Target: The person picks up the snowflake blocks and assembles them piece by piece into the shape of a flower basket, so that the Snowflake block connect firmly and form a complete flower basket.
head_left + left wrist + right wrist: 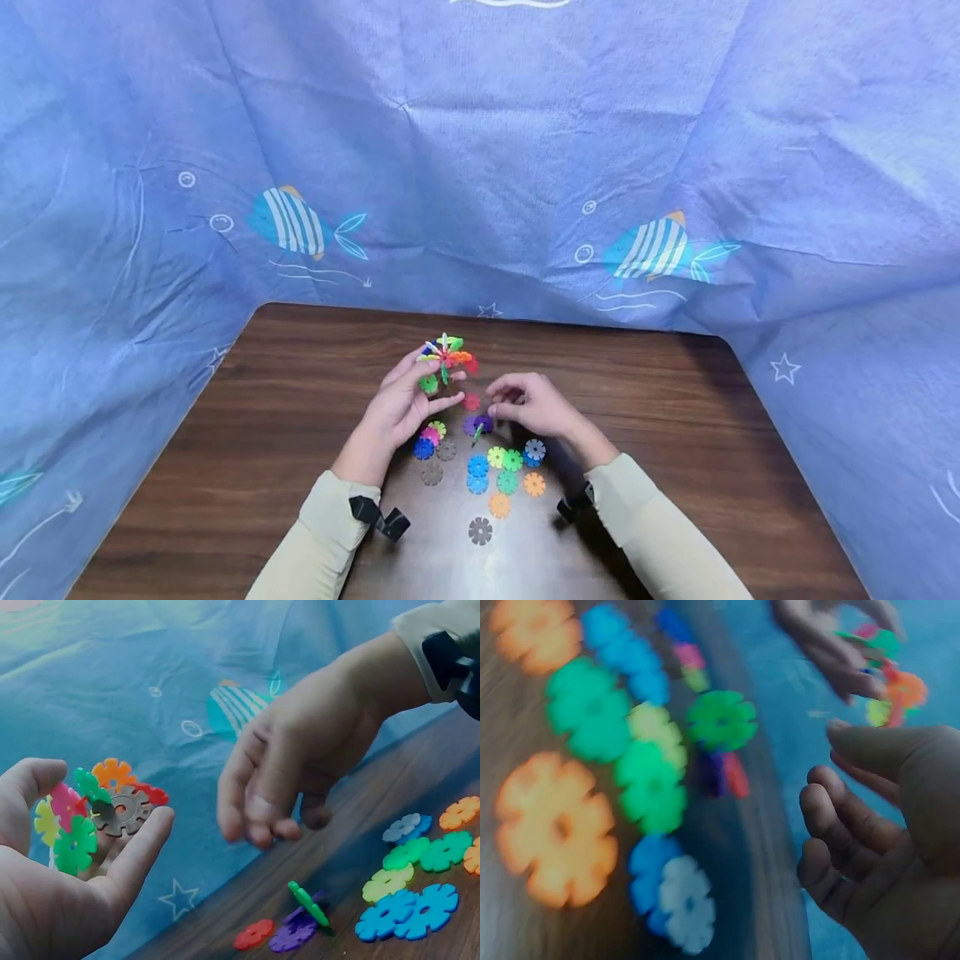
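Observation:
My left hand (401, 402) holds up a cluster of interlocking plastic discs (446, 357) between thumb and fingers. The joined discs are notched like flowers, in orange, red, pink, green, yellow and brown. In the left wrist view, a brown disc (122, 811) faces the camera near a fingertip. My right hand (537, 405) hovers to the right with its fingers loosely bent and nothing between them. Below it, on the table, a green disc (308, 903) stands on edge in a purple disc (293, 936). A red disc (254, 934) lies beside them.
Loose discs lie about the wooden table (225, 467): blue (477, 483), green (507, 482), orange (499, 505) and a brown one (480, 531) nearest me. Left of these are a dark blue disc (423, 448) and several others. A blue fish-print cloth (480, 208) hangs behind the table.

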Demonstrator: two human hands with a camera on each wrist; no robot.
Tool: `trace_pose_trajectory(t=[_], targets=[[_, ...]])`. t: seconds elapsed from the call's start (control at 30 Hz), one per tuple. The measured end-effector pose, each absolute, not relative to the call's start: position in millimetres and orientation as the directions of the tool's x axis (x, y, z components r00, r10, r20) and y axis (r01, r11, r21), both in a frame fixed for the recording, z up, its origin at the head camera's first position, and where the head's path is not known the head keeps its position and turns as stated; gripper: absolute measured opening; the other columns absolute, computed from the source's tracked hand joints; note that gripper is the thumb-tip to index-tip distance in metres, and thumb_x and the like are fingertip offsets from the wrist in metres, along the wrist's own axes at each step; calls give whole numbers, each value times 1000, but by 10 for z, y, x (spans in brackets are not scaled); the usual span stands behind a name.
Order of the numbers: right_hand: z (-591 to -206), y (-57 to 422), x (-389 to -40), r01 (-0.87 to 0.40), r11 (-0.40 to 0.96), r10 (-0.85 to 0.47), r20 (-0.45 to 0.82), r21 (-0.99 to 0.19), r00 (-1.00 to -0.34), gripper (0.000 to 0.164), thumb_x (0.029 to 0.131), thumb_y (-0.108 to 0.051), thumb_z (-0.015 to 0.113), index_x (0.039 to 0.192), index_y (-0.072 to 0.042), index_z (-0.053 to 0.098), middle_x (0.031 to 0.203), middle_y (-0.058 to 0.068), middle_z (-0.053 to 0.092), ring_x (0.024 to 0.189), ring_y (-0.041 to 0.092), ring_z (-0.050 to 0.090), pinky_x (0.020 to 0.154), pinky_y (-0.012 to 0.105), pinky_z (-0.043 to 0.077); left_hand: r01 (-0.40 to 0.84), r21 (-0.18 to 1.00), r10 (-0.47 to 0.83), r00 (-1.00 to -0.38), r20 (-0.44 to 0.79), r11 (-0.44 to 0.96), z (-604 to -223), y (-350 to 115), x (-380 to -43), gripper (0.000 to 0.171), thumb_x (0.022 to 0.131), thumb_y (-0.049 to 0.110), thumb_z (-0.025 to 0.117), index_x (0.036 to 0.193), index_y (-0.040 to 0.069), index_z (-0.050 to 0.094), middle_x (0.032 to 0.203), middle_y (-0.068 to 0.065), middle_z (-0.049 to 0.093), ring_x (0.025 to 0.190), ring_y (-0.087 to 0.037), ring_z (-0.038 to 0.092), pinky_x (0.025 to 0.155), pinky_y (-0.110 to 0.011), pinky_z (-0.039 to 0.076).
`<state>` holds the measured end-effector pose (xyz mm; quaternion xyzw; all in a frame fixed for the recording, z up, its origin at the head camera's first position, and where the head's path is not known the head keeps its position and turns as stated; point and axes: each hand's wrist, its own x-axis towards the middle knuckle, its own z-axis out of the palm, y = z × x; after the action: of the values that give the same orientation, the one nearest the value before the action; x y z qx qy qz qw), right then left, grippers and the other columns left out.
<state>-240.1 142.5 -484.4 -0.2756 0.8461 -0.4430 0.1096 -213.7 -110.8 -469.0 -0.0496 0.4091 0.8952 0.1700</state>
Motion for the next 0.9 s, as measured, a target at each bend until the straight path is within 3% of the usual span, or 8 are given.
trace_pose_trajectory(t=[0.17, 0.4, 0.57, 0.73, 0.9], targets=[[-4922, 1334, -2404, -539, 529, -675, 59, -655, -735, 22, 88, -17, 83, 109, -15, 78, 100, -1, 72, 82, 7, 62, 72, 25, 55, -343, 672, 223, -939, -261, -656, -4661, -1122, -2163, 78, 102, 11, 61, 164, 21, 14, 135, -6, 57, 103, -25, 74, 104, -59, 50], [-5031, 1260, -2342, -580, 528, -695, 78, -620, -715, 6, 91, -24, 80, 95, -20, 82, 92, -10, 66, 82, 4, 59, 72, 24, 52, -349, 681, 204, -936, -287, -644, -4681, -1110, -2132, 74, 103, 12, 61, 163, 24, 18, 132, -5, 60, 102, -25, 74, 106, -60, 49], [-4937, 1292, -2319, -499, 467, -589, 164, -730, -791, 3, 91, -19, 79, 94, -20, 80, 90, -11, 71, 79, 6, 64, 72, 28, 56, -353, 708, 207, -935, -287, -612, -4710, -1076, -2121, 63, 105, 14, 58, 159, 22, 26, 141, -13, 56, 101, -26, 74, 104, -59, 51], [-4750, 1306, -2275, -385, 345, -400, 237, -856, -885, 6, 91, -12, 78, 96, -17, 78, 84, -1, 75, 69, 15, 63, 61, 28, 55, -321, 747, 159, -946, -283, -582, -4730, -1021, -2104, 66, 103, 13, 61, 159, 18, 27, 146, -16, 52, 97, -23, 75, 103, -60, 50], [-4571, 1180, -2136, -374, 283, -251, 308, -883, -918, 6, 92, -7, 76, 98, -6, 77, 84, 10, 75, 68, 18, 60, 60, 27, 51, -308, 769, 146, -951, -274, -561, -4759, -950, -2096, 67, 102, 13, 63, 159, 17, 28, 148, -17, 51, 101, -22, 74, 107, -60, 48]])
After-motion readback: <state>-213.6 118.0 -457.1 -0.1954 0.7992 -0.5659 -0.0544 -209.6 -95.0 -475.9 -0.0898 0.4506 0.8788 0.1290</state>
